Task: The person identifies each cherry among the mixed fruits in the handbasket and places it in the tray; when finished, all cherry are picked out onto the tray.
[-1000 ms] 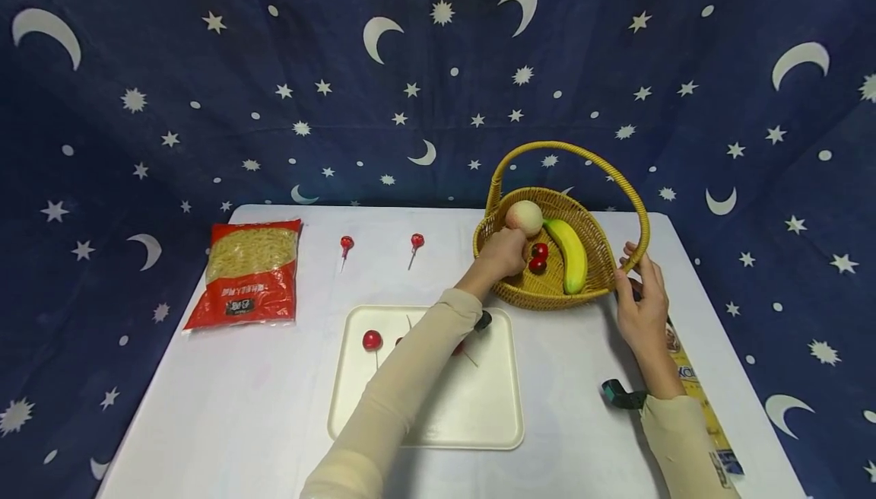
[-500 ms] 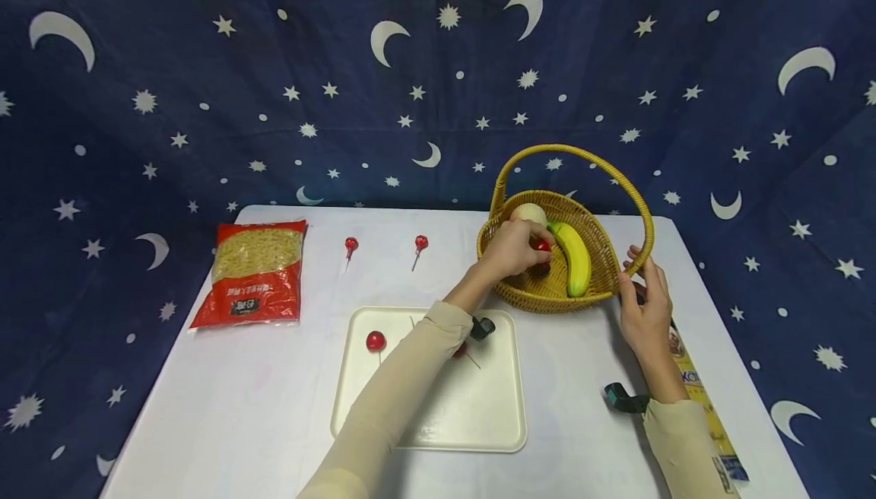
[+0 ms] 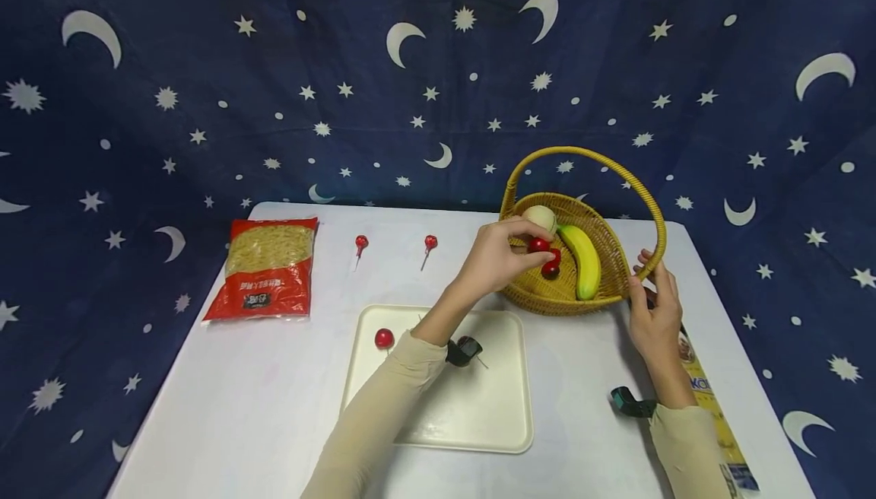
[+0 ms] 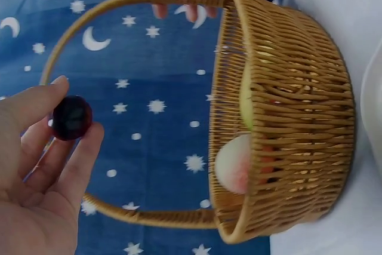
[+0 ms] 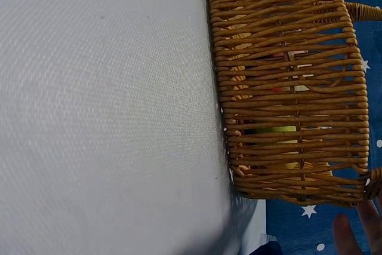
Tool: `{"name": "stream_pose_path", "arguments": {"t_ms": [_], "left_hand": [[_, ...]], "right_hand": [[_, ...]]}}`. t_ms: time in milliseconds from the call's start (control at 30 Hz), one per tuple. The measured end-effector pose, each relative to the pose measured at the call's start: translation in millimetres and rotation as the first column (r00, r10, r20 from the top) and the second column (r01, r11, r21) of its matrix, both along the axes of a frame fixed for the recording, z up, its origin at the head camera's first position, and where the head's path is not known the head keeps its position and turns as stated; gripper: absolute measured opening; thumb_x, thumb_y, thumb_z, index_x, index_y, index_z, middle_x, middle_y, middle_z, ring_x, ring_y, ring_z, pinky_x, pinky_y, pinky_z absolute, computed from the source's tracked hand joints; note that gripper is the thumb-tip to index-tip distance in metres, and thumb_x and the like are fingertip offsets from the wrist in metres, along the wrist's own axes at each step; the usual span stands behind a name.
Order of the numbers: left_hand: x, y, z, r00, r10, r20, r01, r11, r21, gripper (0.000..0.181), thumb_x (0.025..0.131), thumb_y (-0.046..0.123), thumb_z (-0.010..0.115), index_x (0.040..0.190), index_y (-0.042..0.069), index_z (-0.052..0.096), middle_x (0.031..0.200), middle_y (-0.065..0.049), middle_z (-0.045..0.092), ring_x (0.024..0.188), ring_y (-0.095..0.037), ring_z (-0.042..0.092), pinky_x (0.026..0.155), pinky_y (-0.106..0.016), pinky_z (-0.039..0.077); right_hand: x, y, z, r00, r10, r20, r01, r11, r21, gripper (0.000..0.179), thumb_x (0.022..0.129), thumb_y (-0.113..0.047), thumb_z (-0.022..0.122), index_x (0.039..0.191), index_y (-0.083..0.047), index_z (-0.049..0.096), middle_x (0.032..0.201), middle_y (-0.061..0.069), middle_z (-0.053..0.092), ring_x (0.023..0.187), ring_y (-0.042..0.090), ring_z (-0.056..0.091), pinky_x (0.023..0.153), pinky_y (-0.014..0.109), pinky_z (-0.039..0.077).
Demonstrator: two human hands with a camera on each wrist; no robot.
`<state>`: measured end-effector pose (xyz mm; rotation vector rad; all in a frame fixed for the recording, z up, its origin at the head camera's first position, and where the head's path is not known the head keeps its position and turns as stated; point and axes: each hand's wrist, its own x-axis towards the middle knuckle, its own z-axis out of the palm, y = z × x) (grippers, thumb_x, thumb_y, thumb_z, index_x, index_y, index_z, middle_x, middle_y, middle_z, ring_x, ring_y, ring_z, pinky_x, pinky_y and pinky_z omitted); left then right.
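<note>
My left hand (image 3: 489,259) pinches a dark red cherry (image 4: 72,117) between thumb and fingers, above the near left rim of the wicker basket (image 3: 541,301). Inside the basket lie a peach (image 3: 541,217), a banana (image 3: 584,262) and more red cherries (image 3: 550,265), partly hidden by the hand. My right hand (image 3: 655,313) holds the basket at the right base of its arched handle (image 3: 646,198). In the right wrist view only its fingertips (image 5: 349,234) show by the handle, beside the woven wall.
A cream tray (image 3: 472,423) in front holds a cherry (image 3: 384,338), with others hidden under the left arm. Two red lollipops (image 3: 361,241) lie behind it. A red pasta bag (image 3: 267,271) lies at left, and a yellow package (image 3: 718,423) lies along the right arm.
My left hand has come up from inside the basket and back toward me, now with a cherry in its fingers. The right hand stays at the handle. The head view has shifted slightly.
</note>
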<state>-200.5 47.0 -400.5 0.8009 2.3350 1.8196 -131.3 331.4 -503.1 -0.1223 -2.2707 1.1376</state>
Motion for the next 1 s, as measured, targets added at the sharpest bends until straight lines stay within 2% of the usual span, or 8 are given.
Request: {"name": "stream_pose_path", "arguments": {"t_ms": [133, 267, 400, 533, 700, 867, 1000], "left_hand": [[14.4, -19.0, 5.3, 1.000, 0.019, -0.015, -0.019, 0.999, 0.046, 0.023, 0.089, 0.008, 0.086, 0.112, 0.007, 0.080, 0.118, -0.007, 0.076, 0.110, -0.013, 0.072, 0.088, -0.017, 0.062], [30.0, -40.4, 7.6, 0.998, 0.058, -0.030, -0.055, 0.995, 0.077, 0.023, 0.089, 0.008, 0.086, 0.111, 0.007, 0.080, 0.113, -0.008, 0.077, 0.106, -0.014, 0.072, 0.088, -0.020, 0.063], [45.9, -64.5, 5.1, 0.995, 0.095, -0.005, -0.094, 0.988, 0.121, 0.024, 0.088, 0.005, 0.086, 0.112, 0.005, 0.080, 0.112, -0.009, 0.077, 0.106, -0.014, 0.072, 0.090, -0.023, 0.063], [61.2, -91.0, -0.4, 0.987, 0.163, -0.002, -0.161, 0.977, 0.138, 0.024, 0.087, 0.004, 0.087, 0.110, 0.006, 0.080, 0.114, -0.009, 0.077, 0.107, -0.017, 0.073, 0.091, -0.026, 0.064], [83.5, -122.5, -6.4, 0.963, 0.270, -0.017, -0.267, 0.959, 0.091, 0.024, 0.085, 0.007, 0.089, 0.108, 0.010, 0.081, 0.113, -0.005, 0.078, 0.104, -0.018, 0.075, 0.091, -0.027, 0.064], [106.2, -148.0, -15.1, 0.927, 0.374, -0.018, -0.372, 0.926, 0.059, 0.026, 0.083, 0.007, 0.091, 0.107, 0.014, 0.081, 0.111, -0.002, 0.078, 0.104, -0.017, 0.074, 0.090, -0.028, 0.065], [125.5, -162.5, -27.2, 0.902, 0.432, -0.010, -0.431, 0.902, 0.034, 0.027, 0.083, 0.007, 0.091, 0.107, 0.015, 0.081, 0.112, 0.000, 0.078, 0.104, -0.011, 0.074, 0.087, -0.026, 0.065]], "right_hand": [[1.1, -0.8, 1.2, 1.000, -0.002, -0.002, 0.002, 1.000, -0.005, 0.048, 0.109, -0.009, 0.058, 0.156, -0.019, 0.055, 0.149, 0.017, 0.058, 0.129, -0.006, 0.056, 0.098, 0.000, 0.041], [2.3, -2.4, 3.2, 1.000, -0.004, 0.007, 0.004, 1.000, -0.004, 0.048, 0.109, -0.009, 0.058, 0.156, -0.020, 0.054, 0.148, 0.017, 0.058, 0.127, -0.009, 0.053, 0.098, 0.000, 0.041], [2.8, -3.7, 3.6, 1.000, -0.007, 0.014, 0.007, 1.000, -0.006, 0.047, 0.109, -0.010, 0.057, 0.156, -0.018, 0.054, 0.147, 0.018, 0.057, 0.125, -0.013, 0.050, 0.098, 0.000, 0.040], [2.3, -4.3, 3.3, 1.000, -0.010, 0.021, 0.010, 1.000, 0.000, 0.047, 0.110, -0.014, 0.057, 0.157, -0.020, 0.054, 0.149, 0.017, 0.057, 0.126, -0.015, 0.049, 0.098, 0.001, 0.041], [3.7, -3.7, 2.9, 0.999, -0.029, 0.024, 0.029, 1.000, -0.005, 0.047, 0.110, -0.013, 0.058, 0.156, -0.021, 0.055, 0.147, 0.015, 0.058, 0.126, -0.011, 0.052, 0.097, 0.002, 0.042], [3.5, -5.2, 5.9, 0.999, -0.031, 0.020, 0.031, 1.000, 0.000, 0.045, 0.111, -0.015, 0.057, 0.155, -0.021, 0.055, 0.145, 0.017, 0.058, 0.125, -0.015, 0.050, 0.096, 0.001, 0.041], [2.8, -7.2, 6.7, 0.999, -0.026, 0.022, 0.026, 1.000, 0.003, 0.044, 0.111, -0.020, 0.056, 0.155, -0.021, 0.055, 0.146, 0.015, 0.058, 0.125, -0.012, 0.051, 0.096, 0.001, 0.041]]}}
